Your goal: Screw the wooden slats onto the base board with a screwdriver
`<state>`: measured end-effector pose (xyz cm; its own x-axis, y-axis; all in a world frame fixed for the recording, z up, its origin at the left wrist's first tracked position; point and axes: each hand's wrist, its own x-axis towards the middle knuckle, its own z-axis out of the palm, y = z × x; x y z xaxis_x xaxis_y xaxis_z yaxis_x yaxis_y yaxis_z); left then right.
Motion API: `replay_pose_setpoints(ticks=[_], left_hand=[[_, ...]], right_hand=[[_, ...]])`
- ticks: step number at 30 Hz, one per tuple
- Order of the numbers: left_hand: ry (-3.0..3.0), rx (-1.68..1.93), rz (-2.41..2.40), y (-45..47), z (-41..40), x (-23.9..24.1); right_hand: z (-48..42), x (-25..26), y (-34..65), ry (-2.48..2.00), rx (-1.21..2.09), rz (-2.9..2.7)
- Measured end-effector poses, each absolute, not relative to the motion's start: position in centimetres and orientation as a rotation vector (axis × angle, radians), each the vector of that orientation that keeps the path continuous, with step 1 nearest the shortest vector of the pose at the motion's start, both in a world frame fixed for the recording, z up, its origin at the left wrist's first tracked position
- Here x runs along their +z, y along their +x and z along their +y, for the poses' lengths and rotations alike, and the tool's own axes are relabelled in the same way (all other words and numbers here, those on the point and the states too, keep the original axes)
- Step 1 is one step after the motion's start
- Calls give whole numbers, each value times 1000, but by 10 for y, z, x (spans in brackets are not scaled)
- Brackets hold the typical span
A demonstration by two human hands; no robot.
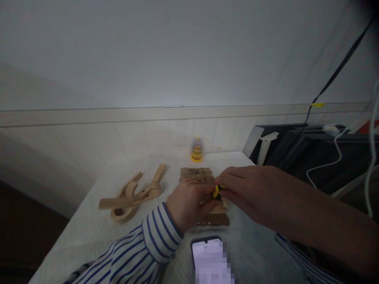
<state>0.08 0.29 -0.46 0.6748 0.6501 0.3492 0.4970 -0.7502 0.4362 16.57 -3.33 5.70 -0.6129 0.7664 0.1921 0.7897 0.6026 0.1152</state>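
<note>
My left hand [189, 203] rests curled on a brown cardboard-coloured packet [197, 175] lying on the white table [89, 232]; its fingers close around something small that I cannot name. My right hand [248, 189] reaches in from the right, fingers pinched on a small yellow and black tool [217, 191] just above the packet. Both hands meet at the packet's middle, hiding most of it.
A wooden assembly of curved pieces [133, 193] lies to the left. A small yellow domed item [197, 150] stands at the table's far edge by the wall. A lit phone [211, 260] lies near me. Dark equipment with cables [325, 154] fills the right.
</note>
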Motion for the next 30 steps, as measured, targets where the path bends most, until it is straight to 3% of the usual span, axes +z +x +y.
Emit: replay_pose_setpoints(ticks=[16,30], left_hand=[[2539,682,813,-1,4,-1],[2519,734,819,-1,4,-2]], right_hand=[[-34,56,163,-1271,-507,-2692],[-35,56,163,-1273,-506,-2697]])
